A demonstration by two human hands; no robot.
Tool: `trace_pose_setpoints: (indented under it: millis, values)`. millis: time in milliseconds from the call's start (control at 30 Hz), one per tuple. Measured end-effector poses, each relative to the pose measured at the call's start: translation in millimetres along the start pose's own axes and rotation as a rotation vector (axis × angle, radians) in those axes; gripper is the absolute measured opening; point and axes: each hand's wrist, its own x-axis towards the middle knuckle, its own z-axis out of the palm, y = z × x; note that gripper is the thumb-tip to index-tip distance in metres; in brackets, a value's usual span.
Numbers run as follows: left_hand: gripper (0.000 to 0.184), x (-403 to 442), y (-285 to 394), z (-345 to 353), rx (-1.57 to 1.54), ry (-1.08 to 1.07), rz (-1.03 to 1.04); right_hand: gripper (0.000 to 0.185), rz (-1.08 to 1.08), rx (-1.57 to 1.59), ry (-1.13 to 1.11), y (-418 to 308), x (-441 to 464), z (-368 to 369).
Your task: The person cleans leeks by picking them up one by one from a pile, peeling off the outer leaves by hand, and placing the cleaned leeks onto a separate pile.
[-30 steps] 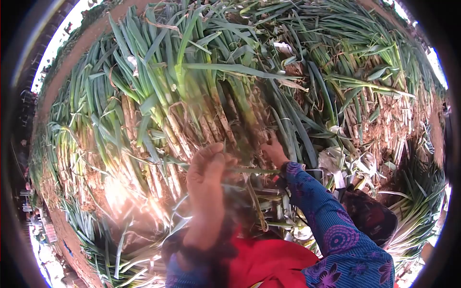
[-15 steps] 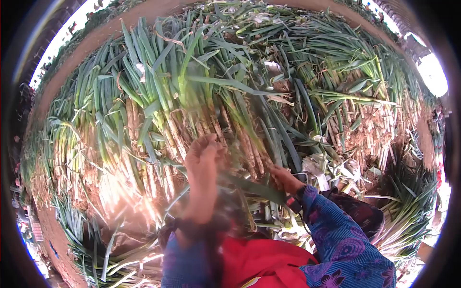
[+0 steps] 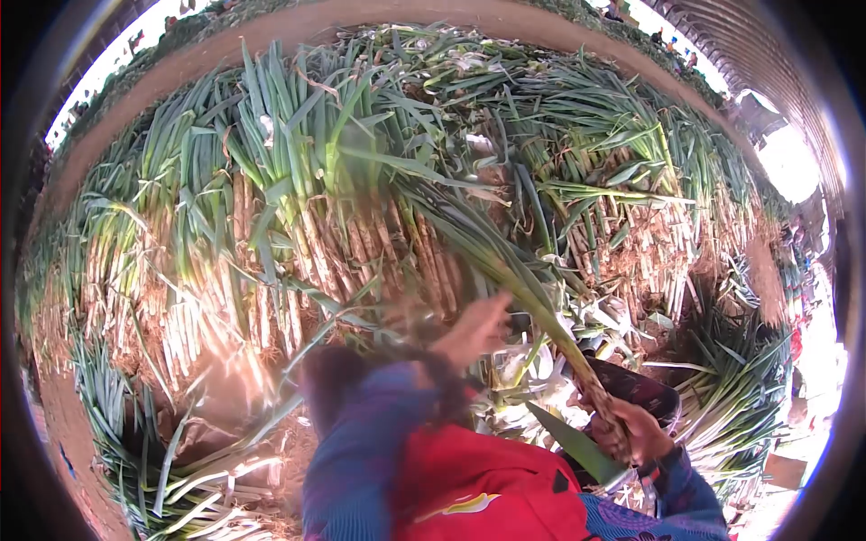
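Observation:
In my right hand (image 3: 637, 431) is a long green onion (image 3: 550, 316), gripped near its root end, its green leaves slanting up and left over the pile. A flat dark green strip (image 3: 577, 446) sticks out below that hand; I cannot tell if it is a leaf or a blade. My left hand (image 3: 476, 329) reaches across my front, just left of the onion's stalk. It is smeared by motion, so its fingers are unclear. Beyond both hands stand tightly packed green onions (image 3: 325, 239), roots toward me.
Another bank of green onions (image 3: 631, 216) spreads to the right. Pale peelings and scraps (image 3: 532, 370) lie in front of me. Onions with white stalks lie at lower left (image 3: 207, 478) and lower right (image 3: 731, 397). A brown dirt strip (image 3: 433, 13) runs behind the pile.
My right hand has drawn a green onion out toward me and to the lower right. My left hand has moved from the standing onions rightward, toward that stalk. The view has shifted slightly.

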Motion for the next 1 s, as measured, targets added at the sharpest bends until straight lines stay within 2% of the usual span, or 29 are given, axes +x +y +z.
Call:
trace_pose_setpoints:
  millis: [67, 133, 233, 367, 467, 533, 567, 667, 733, 800, 1000]
  values:
    - [0.063, 5, -13, 45, 0.024, -0.156, -0.078, 0.037, -0.056, 0.015, 0.040, 27, -28, -19]
    - [0.049, 47, -52, 78, -0.132, -0.256, -0.107, 0.044, -0.133, 0.002, 0.103, 49, -51, -28]
    - [0.029, 59, -78, 136, -0.204, -0.162, -0.100, 0.046, -0.238, -0.015, 0.182, 68, -81, -34]
    - [0.031, 44, -54, 178, -0.190, -0.179, -0.105, 0.045, -0.339, -0.017, 0.177, 84, -100, -46]
    - [0.034, 38, -31, 186, -0.207, -0.249, -0.004, 0.051, -0.435, 0.020, 0.133, 87, -97, -49]
    - [0.034, 25, -10, 171, -0.245, -0.376, 0.143, 0.052, -0.446, -0.035, 0.182, 80, -88, -54]
    - [0.036, 24, 9, 170, -0.206, -0.330, 0.309, 0.052, -0.429, -0.014, 0.111, 64, -86, -36]
    - [0.031, 7, 56, 144, -0.292, -0.431, 0.404, 0.052, -0.543, 0.012, -0.169, 43, -51, -37]
    - [0.029, 10, 76, 109, -0.378, -0.276, 0.380, 0.054, -0.566, -0.044, -0.248, 20, -27, -14]
    - [0.024, -9, 97, 80, -0.313, -0.155, 0.501, 0.057, -0.556, -0.105, -0.257, 1, -3, 14]
    - [0.027, -66, 128, -21, -0.327, 0.085, 0.611, 0.061, -0.465, -0.183, -0.547, -18, 72, 71]
